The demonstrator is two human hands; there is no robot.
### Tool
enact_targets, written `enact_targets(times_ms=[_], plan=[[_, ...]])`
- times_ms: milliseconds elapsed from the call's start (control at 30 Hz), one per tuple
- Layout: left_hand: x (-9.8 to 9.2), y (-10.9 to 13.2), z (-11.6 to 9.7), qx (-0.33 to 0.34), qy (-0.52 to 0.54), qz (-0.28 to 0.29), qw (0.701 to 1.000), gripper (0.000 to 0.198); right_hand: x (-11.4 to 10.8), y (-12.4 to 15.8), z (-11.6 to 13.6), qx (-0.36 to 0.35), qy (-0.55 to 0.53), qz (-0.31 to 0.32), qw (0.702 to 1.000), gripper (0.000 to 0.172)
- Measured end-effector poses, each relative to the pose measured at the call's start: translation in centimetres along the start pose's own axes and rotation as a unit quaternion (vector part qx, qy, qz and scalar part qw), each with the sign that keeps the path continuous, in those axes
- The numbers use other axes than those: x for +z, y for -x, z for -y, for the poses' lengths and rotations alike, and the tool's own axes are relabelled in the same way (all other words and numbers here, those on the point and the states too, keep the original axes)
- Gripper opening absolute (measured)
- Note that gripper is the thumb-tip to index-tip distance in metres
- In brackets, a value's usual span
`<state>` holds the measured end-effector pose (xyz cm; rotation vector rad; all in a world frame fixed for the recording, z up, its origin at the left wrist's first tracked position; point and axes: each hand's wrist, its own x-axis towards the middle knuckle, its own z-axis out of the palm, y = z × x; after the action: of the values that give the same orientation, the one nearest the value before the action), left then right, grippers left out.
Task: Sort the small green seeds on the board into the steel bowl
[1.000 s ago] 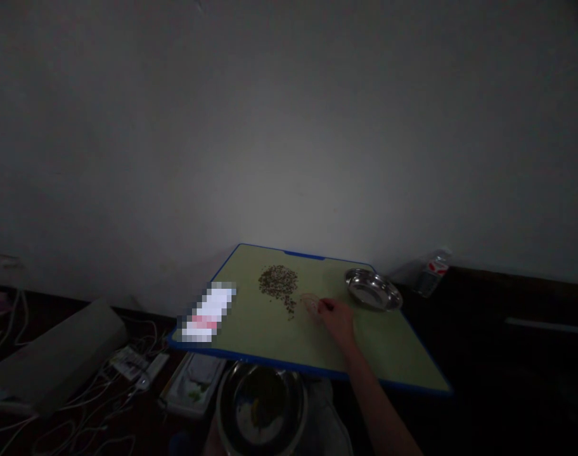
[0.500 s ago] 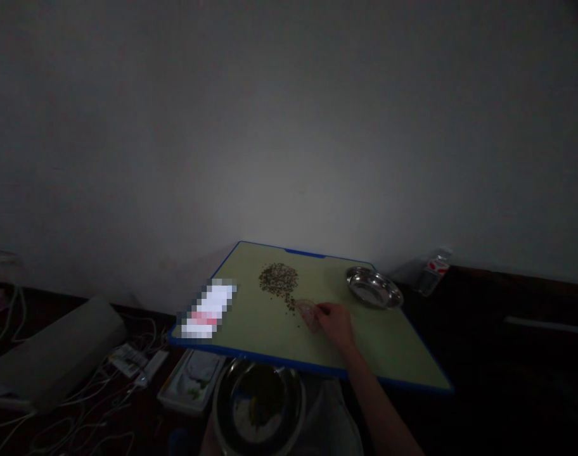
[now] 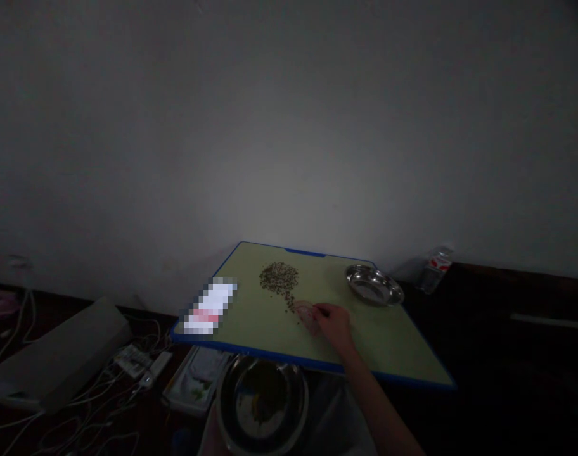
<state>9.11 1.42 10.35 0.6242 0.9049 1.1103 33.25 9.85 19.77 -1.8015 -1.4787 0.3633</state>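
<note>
My right hand (image 3: 335, 324) is closed in a pinch on a clear, pink-marked half-round piece that looks like a protractor (image 3: 308, 316). Its rounded edge rests low over the pale green board (image 3: 270, 332), beside a short trail of small dark grains. That trail runs down from a wider patch of grains (image 3: 278, 277), which look like seeds or beans, spread on the board. No fingers of my left hand can be made out.
A shallow steel bowl (image 3: 373, 286) stands on the board's right side; a blurred bright panel (image 3: 210, 307) lies on its left. Below the front edge sits a deeper steel bowl (image 3: 263, 437). A plastic bottle (image 3: 434, 272), white tray (image 3: 194, 386) and cables (image 3: 94, 392) surround the board.
The protractor has shifted and tilted very slightly beside the grain trail, still in my right hand. The view has moved a little; the grains look much the same.
</note>
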Motion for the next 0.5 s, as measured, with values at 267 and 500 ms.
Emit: enact_targets(times_ms=[267,500], plan=[[-1.1,0.3,1.1,-0.008,0.07,-0.031,0.997,0.074,0.1,-0.2,0.1,-0.017,-0.009,-0.006,1.0,0.027],[-1.8,1.0,0.5,-0.027,0.026,-0.044,0.998,0.074,0.1,-0.3,-0.3,-0.008,-0.005,-0.021,1.0,0.028]])
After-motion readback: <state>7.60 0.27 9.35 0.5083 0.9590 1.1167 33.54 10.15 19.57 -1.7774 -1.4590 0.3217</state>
